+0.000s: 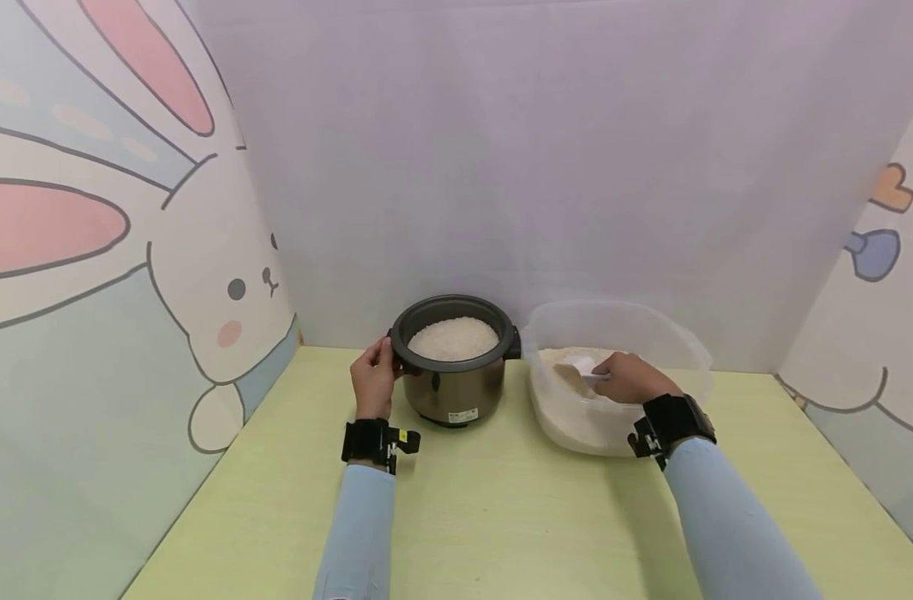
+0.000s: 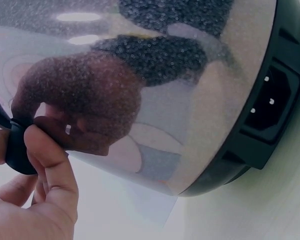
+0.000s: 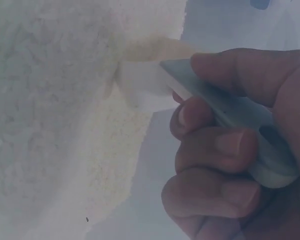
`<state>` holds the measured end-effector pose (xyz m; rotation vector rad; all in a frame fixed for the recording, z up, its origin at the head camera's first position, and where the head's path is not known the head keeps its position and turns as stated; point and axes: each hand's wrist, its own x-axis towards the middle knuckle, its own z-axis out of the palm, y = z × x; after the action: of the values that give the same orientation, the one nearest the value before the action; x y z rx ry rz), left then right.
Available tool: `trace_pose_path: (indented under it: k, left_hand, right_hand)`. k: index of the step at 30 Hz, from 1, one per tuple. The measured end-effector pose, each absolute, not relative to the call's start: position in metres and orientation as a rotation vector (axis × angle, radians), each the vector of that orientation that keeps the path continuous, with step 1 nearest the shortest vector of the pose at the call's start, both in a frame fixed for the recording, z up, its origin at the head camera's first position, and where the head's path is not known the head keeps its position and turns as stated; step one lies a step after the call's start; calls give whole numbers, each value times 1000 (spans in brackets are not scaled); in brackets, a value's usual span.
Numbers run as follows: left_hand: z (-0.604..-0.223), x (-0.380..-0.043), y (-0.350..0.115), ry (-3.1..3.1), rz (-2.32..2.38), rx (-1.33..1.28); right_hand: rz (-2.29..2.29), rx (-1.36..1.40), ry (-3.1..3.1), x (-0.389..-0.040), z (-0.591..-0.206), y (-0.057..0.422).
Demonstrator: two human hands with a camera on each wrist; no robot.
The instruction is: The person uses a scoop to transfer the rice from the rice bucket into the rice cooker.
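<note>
A brown rice cooker with a black rim stands on the table, its lid off and white rice heaped inside. My left hand pinches the black side handle of the cooker between thumb and fingers. To the right sits a translucent plastic tub holding more rice. Reaching over its near wall, my right hand grips the pale handle of a scoop, fingers curled around it. The scoop's white bowl is down at the rice, partly buried in it.
The light yellow-green table carries the cooker and tub side by side near the back curtain. Rabbit-patterned panels stand at the sides. A power socket shows low on the cooker's side.
</note>
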<state>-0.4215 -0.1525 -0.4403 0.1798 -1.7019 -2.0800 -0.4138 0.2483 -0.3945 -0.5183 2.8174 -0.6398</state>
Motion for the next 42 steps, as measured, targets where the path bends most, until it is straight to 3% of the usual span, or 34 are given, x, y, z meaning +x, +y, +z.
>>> trace_pose_path:
  k: [23, 42]
  left_hand:
    - [-428, -409, -148, -1721, -2035, 124]
    - [-444, -424, -152, -1671, -2065, 153]
  right_hand:
    - [-783, -615, 2698, -414, -398, 252]
    - [-1054, -650, 2463, -414, -399, 257]
